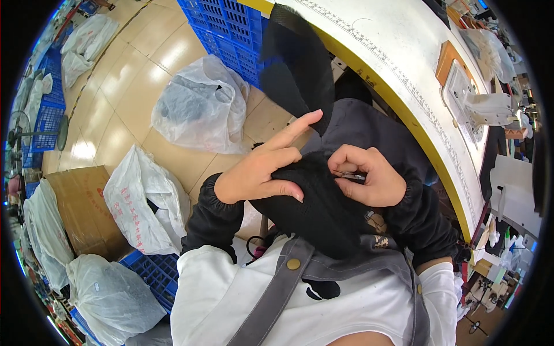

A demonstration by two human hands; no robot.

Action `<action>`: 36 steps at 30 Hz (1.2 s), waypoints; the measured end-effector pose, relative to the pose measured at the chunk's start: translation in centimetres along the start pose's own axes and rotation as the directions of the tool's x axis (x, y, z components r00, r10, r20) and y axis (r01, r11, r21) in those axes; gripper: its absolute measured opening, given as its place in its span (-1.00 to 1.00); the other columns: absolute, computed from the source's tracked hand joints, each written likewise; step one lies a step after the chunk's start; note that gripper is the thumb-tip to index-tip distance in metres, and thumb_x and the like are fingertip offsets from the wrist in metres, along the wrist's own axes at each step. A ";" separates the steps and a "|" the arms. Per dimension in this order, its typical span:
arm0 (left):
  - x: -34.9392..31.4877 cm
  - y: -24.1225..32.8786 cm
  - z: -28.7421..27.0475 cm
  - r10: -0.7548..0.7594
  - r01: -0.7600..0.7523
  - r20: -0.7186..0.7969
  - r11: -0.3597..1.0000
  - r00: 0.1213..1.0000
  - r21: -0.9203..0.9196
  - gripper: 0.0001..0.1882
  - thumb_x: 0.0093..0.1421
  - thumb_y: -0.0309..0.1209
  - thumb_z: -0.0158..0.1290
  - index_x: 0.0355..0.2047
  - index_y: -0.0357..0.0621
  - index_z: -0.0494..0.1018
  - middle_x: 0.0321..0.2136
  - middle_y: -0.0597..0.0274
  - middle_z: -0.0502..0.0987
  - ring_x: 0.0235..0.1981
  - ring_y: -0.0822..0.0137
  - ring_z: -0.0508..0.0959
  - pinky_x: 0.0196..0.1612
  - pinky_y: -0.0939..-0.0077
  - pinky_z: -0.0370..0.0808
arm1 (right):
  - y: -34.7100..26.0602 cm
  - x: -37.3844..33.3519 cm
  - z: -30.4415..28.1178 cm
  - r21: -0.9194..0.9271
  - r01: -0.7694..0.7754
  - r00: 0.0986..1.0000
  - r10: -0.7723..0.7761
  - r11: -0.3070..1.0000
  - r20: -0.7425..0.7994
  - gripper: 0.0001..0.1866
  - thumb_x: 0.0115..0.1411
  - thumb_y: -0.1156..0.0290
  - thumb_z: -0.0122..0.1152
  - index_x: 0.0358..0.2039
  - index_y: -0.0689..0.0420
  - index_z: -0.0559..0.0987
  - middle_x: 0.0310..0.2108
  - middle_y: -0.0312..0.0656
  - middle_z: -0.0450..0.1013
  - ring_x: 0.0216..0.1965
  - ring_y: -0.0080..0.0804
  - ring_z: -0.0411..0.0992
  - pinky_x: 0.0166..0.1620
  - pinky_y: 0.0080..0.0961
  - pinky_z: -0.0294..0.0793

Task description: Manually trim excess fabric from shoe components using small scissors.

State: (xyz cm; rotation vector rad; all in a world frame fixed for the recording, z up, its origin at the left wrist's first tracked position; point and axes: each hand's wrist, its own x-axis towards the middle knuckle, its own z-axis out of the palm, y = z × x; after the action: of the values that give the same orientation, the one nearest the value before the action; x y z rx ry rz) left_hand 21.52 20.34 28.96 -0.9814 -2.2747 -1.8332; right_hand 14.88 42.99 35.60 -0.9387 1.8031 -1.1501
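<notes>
Black fabric [314, 213] hangs in front of my lap, its lower part lying against my apron. My left hand [262, 167] grips this cloth, thumb on the near side and index finger stretched out to the far side. Beyond that fingertip, another part of black fabric [297, 69] rises past the table edge; whether the two parts are joined is hard to tell. At the cloth's right edge, my right hand [372, 179] is closed around a small metal tool [351, 175], probably thread snips, mostly hidden by the fingers.
A curved white table [398, 52] with a yellow edge and a printed ruler runs along the right, carrying a sewing machine [485, 106]. Blue crates [231, 52] stand ahead. Plastic bags [199, 109] and a cardboard box [86, 210] are on the tiled floor at left.
</notes>
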 end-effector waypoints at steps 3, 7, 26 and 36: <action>-0.1 -0.1 0.3 0.026 -0.028 -0.040 0.998 0.999 -0.050 -0.47 -0.09 -0.05 0.18 -0.53 -0.30 0.24 0.20 -0.33 -0.09 0.22 -0.18 0.03 0.18 0.11 0.06 | 0.2 0.3 -0.5 0.075 -0.018 1.000 0.017 0.997 0.013 -0.87 0.16 0.45 0.07 -0.33 0.24 0.40 -0.56 -0.31 0.39 -0.50 -0.63 0.30 -0.36 -0.69 0.27; -0.1 -0.1 0.7 0.058 -0.063 -0.072 0.996 0.996 -0.068 -0.51 -0.09 -0.14 0.22 -0.53 -0.26 0.21 0.19 -0.28 -0.04 0.20 -0.17 0.07 0.18 0.18 0.08 | 2.1 1.2 -1.7 0.229 -0.125 0.991 0.132 0.965 -0.015 -0.54 0.27 0.05 -0.14 -0.45 0.22 0.48 -0.70 -0.44 0.18 -0.64 -0.69 0.09 -0.50 -0.70 0.12; 0.4 -0.1 0.8 0.030 -0.030 0.037 0.999 0.999 0.017 -0.54 -0.05 -0.16 0.20 -0.52 -0.29 0.23 0.19 -0.27 -0.03 0.22 -0.17 0.01 0.19 0.19 0.07 | -1.9 10.9 -2.8 -0.692 -0.030 0.918 -0.255 0.721 -0.305 -0.53 -0.08 0.05 0.20 -0.41 0.27 0.47 -0.48 0.07 0.47 -0.40 0.06 0.44 -0.31 -0.25 0.43; -2.1 -0.9 0.6 -0.034 0.021 -0.286 0.999 0.958 -0.050 -0.45 -0.14 -0.12 0.26 -0.30 -0.30 0.37 0.05 -0.09 0.16 0.09 0.01 0.24 0.11 0.30 0.15 | 1.1 3.9 0.0 -0.378 -0.003 0.950 -0.115 0.926 -0.290 -0.80 -0.03 0.46 0.24 -0.42 0.24 0.43 -0.59 0.00 0.34 -0.55 -0.22 0.38 -0.45 -0.50 0.33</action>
State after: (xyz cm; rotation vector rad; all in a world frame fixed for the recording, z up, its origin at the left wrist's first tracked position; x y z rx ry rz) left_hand 22.98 19.88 27.15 -0.6402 -2.0915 -1.9039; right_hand 13.01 39.91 33.69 -1.0786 2.3222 -1.0485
